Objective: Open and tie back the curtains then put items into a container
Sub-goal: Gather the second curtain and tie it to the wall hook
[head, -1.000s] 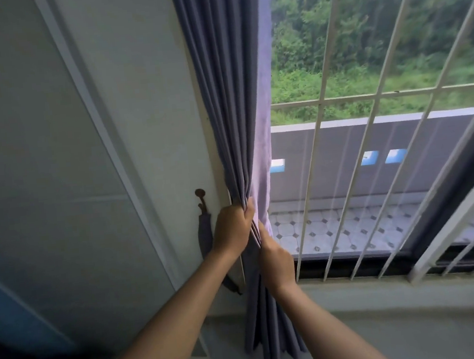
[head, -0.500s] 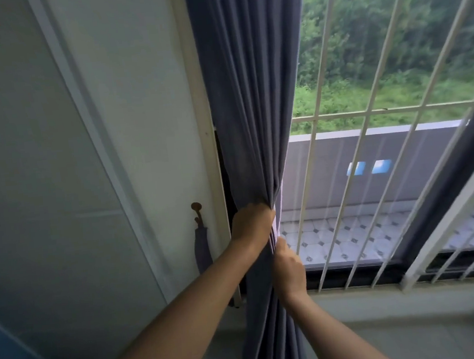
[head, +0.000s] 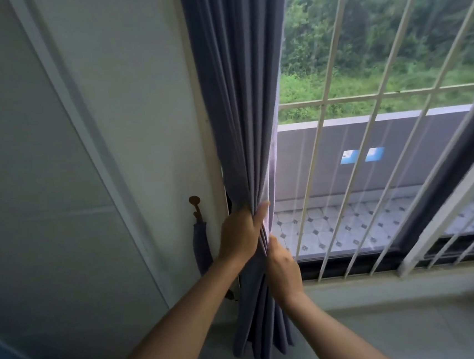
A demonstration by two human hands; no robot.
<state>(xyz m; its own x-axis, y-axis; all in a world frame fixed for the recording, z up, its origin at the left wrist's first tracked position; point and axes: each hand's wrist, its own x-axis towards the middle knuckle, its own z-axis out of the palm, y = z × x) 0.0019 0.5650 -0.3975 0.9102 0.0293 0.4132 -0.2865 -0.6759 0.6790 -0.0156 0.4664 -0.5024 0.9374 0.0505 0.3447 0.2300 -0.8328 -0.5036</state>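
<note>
Nearest me, my right hand (head: 282, 267) and left hand (head: 239, 234) both grip the gathered curtain (head: 243, 106), bunched at the window's left edge, so I judge opening done. Just beyond, the tieback (head: 201, 246) hangs unused from its hook (head: 195, 202); tying and filling any container remain, with 0 containers visible.

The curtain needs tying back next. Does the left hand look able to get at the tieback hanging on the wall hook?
Probably yes. The tieback hangs from the hook just left of the left hand, with bare wall between them. But that hand grips the curtain, so the right hand would have to hold the bunch alone.
</note>
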